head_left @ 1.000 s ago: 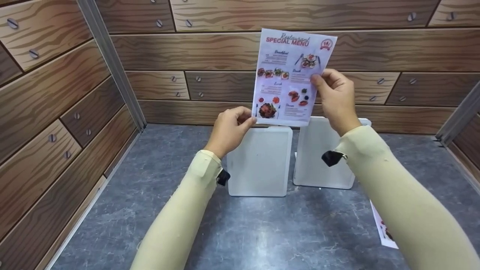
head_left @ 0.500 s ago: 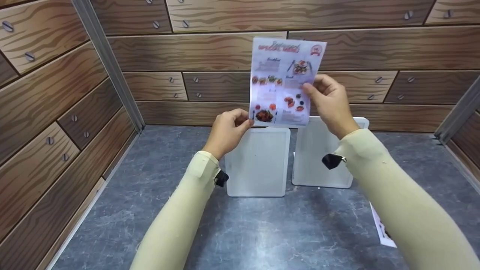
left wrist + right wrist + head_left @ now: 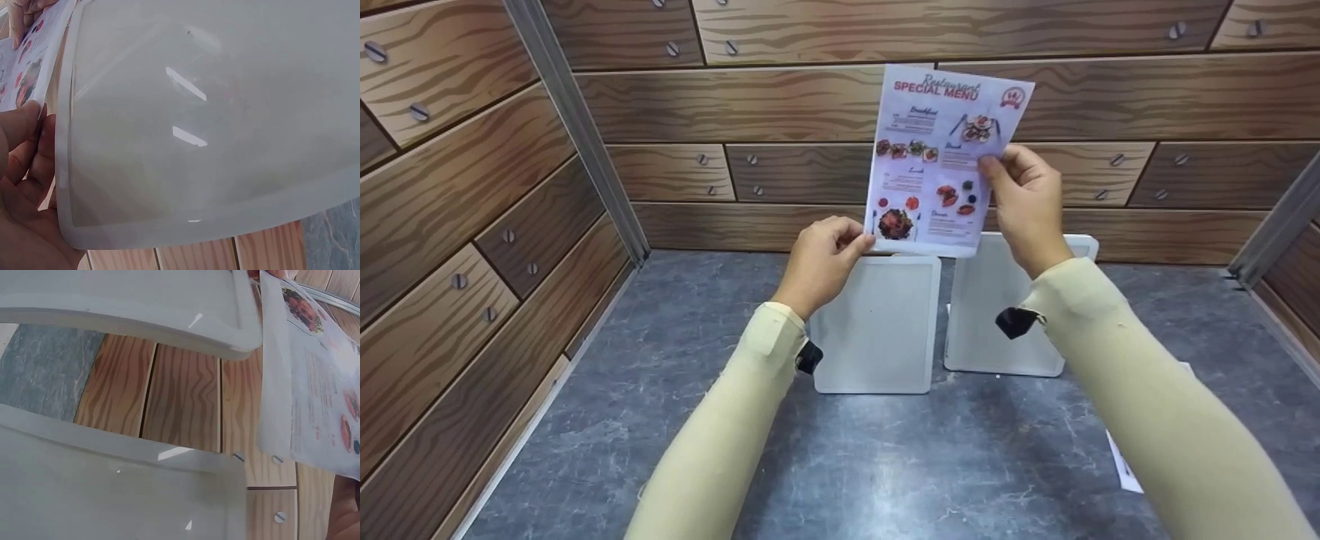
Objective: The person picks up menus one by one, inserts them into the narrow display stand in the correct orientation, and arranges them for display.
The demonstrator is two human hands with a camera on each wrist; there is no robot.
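Note:
A printed restaurant menu sheet [image 3: 924, 169] is held up, slightly tilted, above two pale stands. My left hand [image 3: 821, 259] pinches its lower left corner between thumb and fingers. At the sheet's right edge, about halfway up, my right hand [image 3: 1027, 202] pinches it with the thumb in front. Directly below is the left white-rimmed, clear-faced display stand [image 3: 874, 330]; the right stand [image 3: 997, 322] is partly covered by my right hand. In the left wrist view, the stand's panel [image 3: 225, 140] fills most of the picture, and the menu's corner [image 3: 28, 79] lies beside its edge.
Another printed sheet [image 3: 1125, 469] lies on the dark marbled tabletop [image 3: 885, 457], mostly hidden under my right forearm. Wood-patterned walls [image 3: 810, 101] enclose the back and sides, with a metal corner post [image 3: 577, 127] at the left.
The menu shifted left and its upper part tipped, then it came back right and its print is readable again. Both hands kept their pinch; the stands stayed put.

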